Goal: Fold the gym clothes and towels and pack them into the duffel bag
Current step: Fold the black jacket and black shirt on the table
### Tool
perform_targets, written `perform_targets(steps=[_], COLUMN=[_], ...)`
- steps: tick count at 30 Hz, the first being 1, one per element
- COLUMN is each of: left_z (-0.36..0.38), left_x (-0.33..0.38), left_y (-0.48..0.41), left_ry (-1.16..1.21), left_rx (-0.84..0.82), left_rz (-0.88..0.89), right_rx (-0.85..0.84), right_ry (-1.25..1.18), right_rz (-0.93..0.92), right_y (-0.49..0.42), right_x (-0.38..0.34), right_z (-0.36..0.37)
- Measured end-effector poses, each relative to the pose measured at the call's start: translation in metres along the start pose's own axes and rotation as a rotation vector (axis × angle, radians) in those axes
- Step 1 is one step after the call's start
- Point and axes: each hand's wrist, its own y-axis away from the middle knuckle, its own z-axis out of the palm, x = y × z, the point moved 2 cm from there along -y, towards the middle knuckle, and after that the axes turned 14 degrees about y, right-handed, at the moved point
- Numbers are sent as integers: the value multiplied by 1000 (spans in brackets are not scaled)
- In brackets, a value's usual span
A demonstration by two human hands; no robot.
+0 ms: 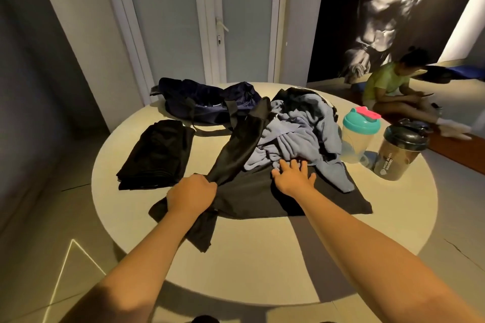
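Note:
A black garment (252, 199) lies spread on the round table (288, 249). My left hand (193, 195) is shut on a bunched part of it, and a long black stretch runs from that fist up toward the bag. My right hand (294, 177) rests flat on the black cloth, fingers apart, touching the edge of a crumpled light-blue towel (296, 134). A stack of folded black clothes (157, 155) sits at the left. The navy duffel bag (202, 99) lies open at the table's far side.
Two shaker bottles stand at the right: a clear one with a teal lid (359, 136) and a dark one (399, 152). A person in a green shirt (385, 86) sits on the floor beyond the table. White doors (210, 21) stand behind.

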Motion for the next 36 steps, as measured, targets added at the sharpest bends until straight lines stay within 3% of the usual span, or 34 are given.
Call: perform_targets(steps=[2, 4, 7, 10, 12, 15, 19, 23, 25, 28, 30, 33, 36], left_z=[-3, 5, 25, 43, 52, 45, 21, 6, 8, 15, 22, 30, 18], left_x=[5, 16, 35, 45, 48, 47, 24, 12, 14, 20, 24, 29, 27], left_y=[0, -1, -10, -21, -24, -15, 2, 13, 15, 10, 3, 3, 15], left_ry=[-123, -210, -14, 136, 97, 88, 137, 13, -37, 32, 87, 73, 25], left_rx=[4, 42, 40, -196, -263, -198, -37, -62, -34, 61, -107, -305, -160], left_rz=[12, 105, 325, 239, 191, 202, 80, 42, 121, 309, 335, 265, 273], right_rx=[57, 253, 512, 409, 302, 249, 207, 178, 235, 449, 526, 360, 242], right_ry=[-31, -48, -89, 27, 63, 78, 64, 4, -69, -133, -31, 130, 184], right_rz=[25, -4, -179, -315, -320, -251, -164, -111, -115, -227, -359, -412, -323], right_y=[-1, -1, 2, -4, -10, -13, -18, -17, -11, 7, 15, 13, 4], right_x=[-7, -14, -20, -22, -21, -18, -14, -21, -28, -36, -39, -39, -29], right_z=[5, 6, 3, 5, 8, 9, 2, -3, -2, 1, 10, 21, 16])
